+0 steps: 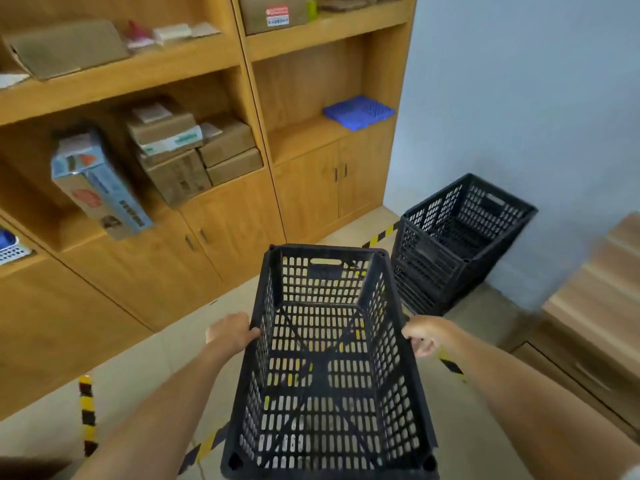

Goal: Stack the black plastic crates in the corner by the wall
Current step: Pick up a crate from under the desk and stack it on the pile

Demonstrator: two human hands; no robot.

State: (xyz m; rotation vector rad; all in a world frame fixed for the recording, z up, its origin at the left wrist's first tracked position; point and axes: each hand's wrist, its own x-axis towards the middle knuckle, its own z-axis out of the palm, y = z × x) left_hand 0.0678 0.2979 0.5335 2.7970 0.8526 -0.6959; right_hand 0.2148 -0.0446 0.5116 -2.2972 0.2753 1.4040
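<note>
No text can be read anywhere in this view, because every printed surface is blurred or too small. The brown cardboard box on the top wooden shelf (273, 13) carries a red sticker with white marks above a smaller pale label (both illegible), and the tilted light-blue printed carton on the left shelf (98, 187) shows dark lettering blocks and red-orange graphics that cannot be made out. A brown cardboard box with a white and green label strip (166, 135) in the middle compartment likewise bears print too smeared to decipher.
</note>
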